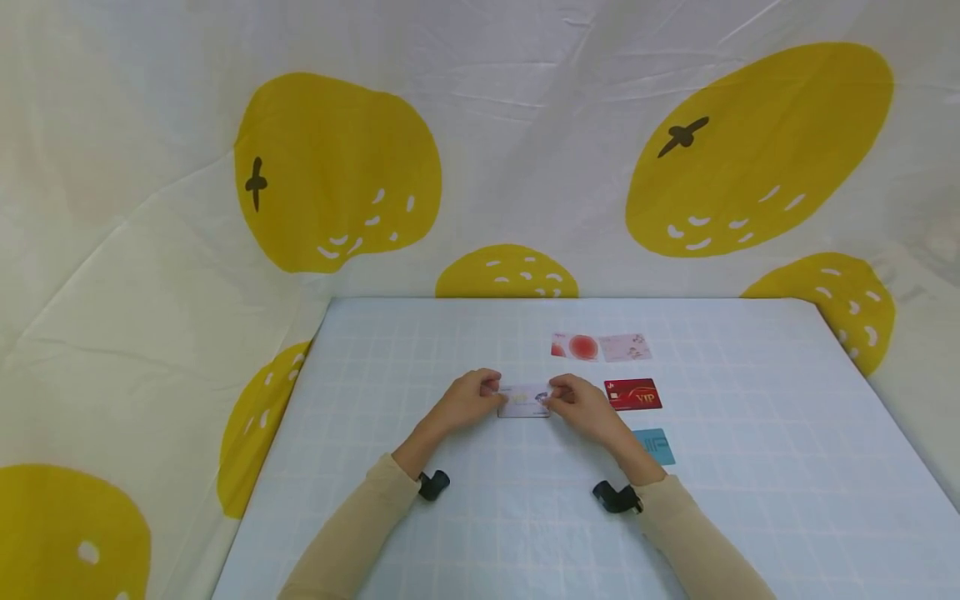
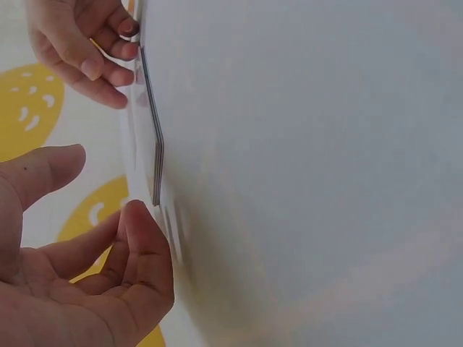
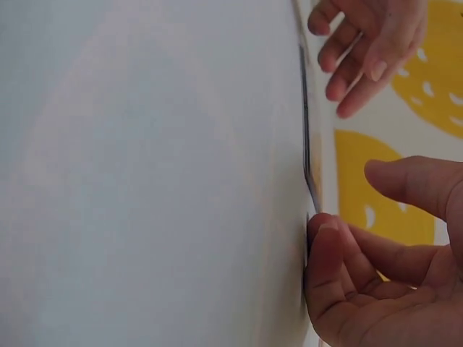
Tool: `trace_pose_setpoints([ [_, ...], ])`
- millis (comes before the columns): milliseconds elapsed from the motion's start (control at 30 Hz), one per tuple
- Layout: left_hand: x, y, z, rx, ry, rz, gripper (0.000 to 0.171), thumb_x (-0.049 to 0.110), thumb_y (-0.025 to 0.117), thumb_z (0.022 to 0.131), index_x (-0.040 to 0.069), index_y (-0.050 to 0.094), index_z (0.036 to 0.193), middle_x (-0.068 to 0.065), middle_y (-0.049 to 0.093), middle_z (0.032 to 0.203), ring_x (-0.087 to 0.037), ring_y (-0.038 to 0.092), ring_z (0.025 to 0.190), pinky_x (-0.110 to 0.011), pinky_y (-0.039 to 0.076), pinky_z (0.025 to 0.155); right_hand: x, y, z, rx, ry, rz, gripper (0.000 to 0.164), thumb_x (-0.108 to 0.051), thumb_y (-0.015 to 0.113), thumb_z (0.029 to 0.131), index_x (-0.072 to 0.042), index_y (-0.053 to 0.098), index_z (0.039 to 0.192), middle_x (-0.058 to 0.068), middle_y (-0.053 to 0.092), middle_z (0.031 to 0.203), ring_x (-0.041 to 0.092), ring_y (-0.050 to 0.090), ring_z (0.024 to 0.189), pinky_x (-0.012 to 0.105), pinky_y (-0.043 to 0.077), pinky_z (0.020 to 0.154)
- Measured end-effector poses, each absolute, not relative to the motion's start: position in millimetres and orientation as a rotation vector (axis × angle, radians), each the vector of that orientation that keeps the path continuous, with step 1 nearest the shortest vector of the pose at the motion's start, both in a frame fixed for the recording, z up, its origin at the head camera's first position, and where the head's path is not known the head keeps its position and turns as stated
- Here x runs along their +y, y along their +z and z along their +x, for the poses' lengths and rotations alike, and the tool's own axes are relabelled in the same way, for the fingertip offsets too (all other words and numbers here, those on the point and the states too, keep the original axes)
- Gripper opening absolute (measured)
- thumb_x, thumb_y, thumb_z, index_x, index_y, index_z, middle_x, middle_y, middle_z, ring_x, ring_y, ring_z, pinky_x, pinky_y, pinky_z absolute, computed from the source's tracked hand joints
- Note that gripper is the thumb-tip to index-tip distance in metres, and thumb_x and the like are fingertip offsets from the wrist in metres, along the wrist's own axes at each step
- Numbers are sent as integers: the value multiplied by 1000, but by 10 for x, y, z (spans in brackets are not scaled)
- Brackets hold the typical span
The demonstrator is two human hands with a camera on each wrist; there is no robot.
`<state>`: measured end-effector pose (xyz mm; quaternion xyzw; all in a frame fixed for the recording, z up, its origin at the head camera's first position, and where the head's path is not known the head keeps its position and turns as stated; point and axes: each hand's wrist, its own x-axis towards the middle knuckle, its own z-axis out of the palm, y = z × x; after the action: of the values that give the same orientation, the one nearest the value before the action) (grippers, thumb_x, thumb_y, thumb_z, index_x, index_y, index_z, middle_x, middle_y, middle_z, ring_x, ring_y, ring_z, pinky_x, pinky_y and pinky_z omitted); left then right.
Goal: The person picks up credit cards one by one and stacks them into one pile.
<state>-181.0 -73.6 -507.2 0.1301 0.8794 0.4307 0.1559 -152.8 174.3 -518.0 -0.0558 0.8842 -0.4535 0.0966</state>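
A small stack of cards, pale lilac on top, lies flat on the table between both hands. Its layered edge shows in the left wrist view. At the stack's left end is my left hand, thumb raised apart from loosely bent fingers. My right hand is at the other end in a similar pose, its fingertips by the card edge. Neither thumb pinches the stack; whether the fingertips touch it is hard to tell. Just right of the right hand lies a red VIP card.
A teal card lies partly hidden behind the right forearm. Farther back, a pink card with a red circle lies beside a pale pink card. The table meets a fruit-patterned cloth at its back edge.
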Motion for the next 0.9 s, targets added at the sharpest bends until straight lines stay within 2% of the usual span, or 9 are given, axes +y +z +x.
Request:
trace_pose_setpoints([
  [500,-449,-4924,-2208,2528,1205,405,45,25,69,95,3,60,133,-11,63,120,-24,60,106,-38,52,91,2087,-5011,-1749,2703,-1278,-157,40,-23,67,97,-1,60,130,12,63,112,32,62,102,41,55,85],
  [900,-199,-5011,-2486,2562,1204,464,43,25,69,95,5,61,132,-8,63,119,-22,60,104,-35,51,91,2349,-4991,-1986,2774,-1264,-124,42,-21,64,99,3,56,133,21,61,125,37,61,106,47,55,86],
])
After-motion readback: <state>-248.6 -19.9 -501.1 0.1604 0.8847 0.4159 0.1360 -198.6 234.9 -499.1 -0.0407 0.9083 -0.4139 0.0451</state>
